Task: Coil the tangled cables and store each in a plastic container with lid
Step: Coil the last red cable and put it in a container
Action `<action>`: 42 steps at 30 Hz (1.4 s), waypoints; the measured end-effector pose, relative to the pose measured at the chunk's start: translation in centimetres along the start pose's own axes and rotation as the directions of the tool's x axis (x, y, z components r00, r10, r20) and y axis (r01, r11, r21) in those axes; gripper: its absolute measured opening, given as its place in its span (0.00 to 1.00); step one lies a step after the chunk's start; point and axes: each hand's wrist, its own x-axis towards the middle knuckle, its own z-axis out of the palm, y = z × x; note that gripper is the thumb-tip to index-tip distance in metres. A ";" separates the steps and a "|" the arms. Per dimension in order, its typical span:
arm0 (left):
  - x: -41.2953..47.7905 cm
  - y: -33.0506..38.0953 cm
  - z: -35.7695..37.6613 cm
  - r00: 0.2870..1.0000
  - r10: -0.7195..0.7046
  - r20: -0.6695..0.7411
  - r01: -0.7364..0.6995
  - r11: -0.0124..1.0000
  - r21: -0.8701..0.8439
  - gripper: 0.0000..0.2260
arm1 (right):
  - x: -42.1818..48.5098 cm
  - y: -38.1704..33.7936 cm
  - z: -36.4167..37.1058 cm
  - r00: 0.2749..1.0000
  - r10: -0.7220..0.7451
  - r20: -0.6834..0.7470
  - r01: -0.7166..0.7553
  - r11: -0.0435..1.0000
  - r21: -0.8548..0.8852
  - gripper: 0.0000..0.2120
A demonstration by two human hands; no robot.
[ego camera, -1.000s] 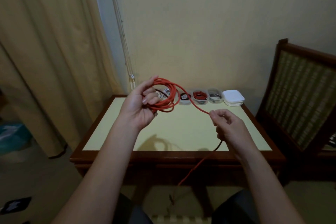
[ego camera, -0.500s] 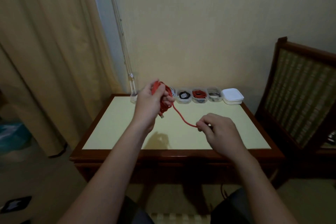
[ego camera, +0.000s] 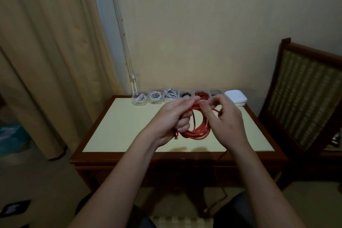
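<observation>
Head view, left hand (ego camera: 172, 118) gripping round coil of matte red cable (ego camera: 198, 133), right hand (ego camera: 225, 122) pinching its strand.

Left hand (ego camera: 173, 119) grips the red cable coil (ego camera: 197, 127); right hand (ego camera: 224, 118) pinches its strand.

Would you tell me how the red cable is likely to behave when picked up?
Probably floppy: the red cable sags in loose loops below the left hand. It would likely spring apart if released, since only that grip bunches the loops. It seems light: the right hand holds a strand by fingertips.
</observation>
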 end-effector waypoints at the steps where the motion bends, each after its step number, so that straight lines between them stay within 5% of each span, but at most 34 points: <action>1: -0.1 0.1 0.0 1.000 0.012 0.010 -0.012 1.000 -0.001 0.25 | -0.1 -0.1 -0.1 0.998 0.065 0.010 -0.065 0.997 0.044 0.21; 5: -0.4 0.3 0.0 0.995 0.036 0.088 -0.035 0.999 -0.020 0.23 | -0.1 -1.6 -0.7 0.870 0.297 0.394 -0.434 0.840 0.326 0.31; 8: -0.3 0.3 -0.1 0.993 0.049 0.106 -0.039 0.995 -0.087 0.19 | -0.2 -1.9 -0.7 0.783 0.258 0.567 -0.520 0.771 0.367 0.30; 14: -0.1 -0.3 -0.7 0.998 0.056 0.011 -0.057 0.996 0.062 0.18 | 0.2 -0.9 -0.6 0.816 0.186 0.548 -0.500 0.703 0.505 0.08; 21: 1.0 -1.6 0.7 0.968 0.080 -0.237 -0.090 0.995 -0.033 0.17 | -0.3 -2.4 1.1 0.948 0.188 0.258 -0.275 0.891 0.361 0.17; 23: 1.1 -1.6 0.8 0.967 0.075 -0.242 -0.100 0.991 -0.091 0.16 | -0.3 -2.7 1.2 0.949 0.204 0.242 -0.284 0.887 0.364 0.22; 30: 0.7 -0.8 1.7 0.994 0.071 -0.081 -0.087 0.975 -0.207 0.09 | 0.3 -2.4 1.3 0.975 0.220 0.044 -0.221 0.909 0.354 0.16; 34: 0.8 -0.8 2.0 0.991 0.047 -0.124 -0.067 0.985 -0.160 0.14 | 0.0 -2.3 1.6 0.973 0.228 0.042 -0.229 0.910 0.346 0.18; 42: 0.7 -0.3 1.5 0.999 -0.016 -0.045 0.000 0.942 -0.334 0.28 | 0.1 -2.8 1.2 0.964 0.235 0.125 -0.265 0.875 0.405 0.21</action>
